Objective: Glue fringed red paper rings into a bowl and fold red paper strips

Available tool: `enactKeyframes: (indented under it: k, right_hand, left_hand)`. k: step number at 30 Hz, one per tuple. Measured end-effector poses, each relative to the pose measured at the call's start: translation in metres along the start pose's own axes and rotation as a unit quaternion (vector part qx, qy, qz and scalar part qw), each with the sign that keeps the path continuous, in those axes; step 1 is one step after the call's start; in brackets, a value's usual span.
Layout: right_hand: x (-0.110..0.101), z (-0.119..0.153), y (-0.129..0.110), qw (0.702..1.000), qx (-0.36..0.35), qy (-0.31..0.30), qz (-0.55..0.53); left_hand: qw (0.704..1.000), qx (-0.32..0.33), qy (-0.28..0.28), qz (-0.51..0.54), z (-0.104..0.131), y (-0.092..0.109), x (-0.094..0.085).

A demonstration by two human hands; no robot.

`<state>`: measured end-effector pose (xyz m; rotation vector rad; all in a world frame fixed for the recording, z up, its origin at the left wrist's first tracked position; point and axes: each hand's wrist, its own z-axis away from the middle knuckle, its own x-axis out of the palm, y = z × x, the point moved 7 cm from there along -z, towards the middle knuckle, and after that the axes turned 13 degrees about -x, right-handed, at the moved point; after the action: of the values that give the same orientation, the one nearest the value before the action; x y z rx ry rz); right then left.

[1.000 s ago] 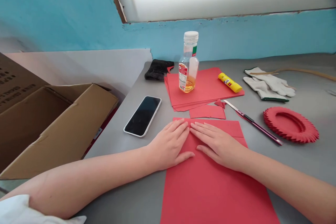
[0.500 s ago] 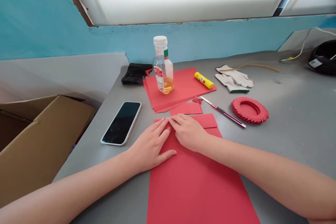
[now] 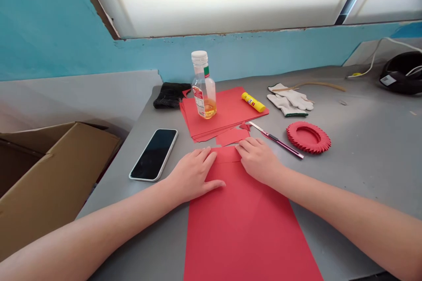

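A large red paper sheet (image 3: pixel 247 232) lies lengthwise before me, its far edge folded over into a narrow flap (image 3: pixel 226 155). My left hand (image 3: pixel 194 173) rests on the left end of this fold, fingers stretched out and thumb spread over the sheet. At the right part of the flap, my right hand (image 3: pixel 259 160) presses on the crease with its fingers bent and held together; the fingertips touch the far edge. Just beyond the fold lies a smaller red paper piece (image 3: pixel 232 136). A utility knife (image 3: pixel 277 140) with its blade out lies to the right of it.
A bottle (image 3: pixel 204 92) and a yellow glue stick (image 3: pixel 253 102) stand and lie on stacked red paper (image 3: pixel 227 125). Left is a phone (image 3: pixel 154 155); right are a red pleated paper ring (image 3: pixel 308 142) and white gloves (image 3: pixel 290 100). A cardboard box (image 3: pixel 56 175) sits beyond the table's left edge.
My right hand has slid to the right along the folded flap, away from my left hand, which stays at the left end. The view has shifted slightly.
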<state>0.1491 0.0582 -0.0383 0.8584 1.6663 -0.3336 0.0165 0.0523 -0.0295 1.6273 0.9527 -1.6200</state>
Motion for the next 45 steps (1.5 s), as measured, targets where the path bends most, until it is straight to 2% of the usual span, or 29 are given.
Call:
enactKeyframes:
  k: [5,13,22,27,30,32,36,40,45]
  right_hand:
    - [-0.006,0.024,0.018,0.999,0.046,-0.002,0.001]
    - [-0.013,0.046,0.037,0.994,0.087,-0.027,0.054]
    - [-0.014,0.048,0.037,0.992,0.086,-0.045,0.084]
    - [-0.017,0.046,0.039,0.992,0.09,-0.051,0.072]
    - [-0.023,0.043,0.048,0.99,0.122,-0.069,0.019]
    - [-0.024,0.037,0.053,0.985,0.133,-0.086,-0.062]
    - [-0.016,0.022,0.06,0.953,0.13,-0.148,-0.229]
    - [-0.004,0.014,0.067,0.929,0.14,-0.194,-0.284]
    - [0.0,0.013,0.067,0.907,0.146,-0.21,-0.335]
  left_hand:
    - [0.998,-0.044,0.015,-0.047,-0.009,0.009,-0.001]
    - [0.995,-0.06,0.04,-0.066,-0.014,0.016,-0.002]
    - [0.988,-0.076,0.039,-0.131,-0.001,-0.012,-0.001]
    - [0.987,-0.097,0.038,-0.122,0.006,-0.022,-0.006]
    - [0.988,-0.114,0.034,-0.099,0.0,-0.026,-0.015]
    - [0.993,-0.093,0.026,-0.062,-0.009,-0.025,-0.02]
    - [0.998,-0.034,-0.049,0.032,-0.023,-0.021,-0.014]
    - [0.991,-0.038,-0.092,0.089,-0.031,-0.025,-0.01]
    - [0.975,-0.05,-0.153,0.156,-0.035,-0.026,-0.015]
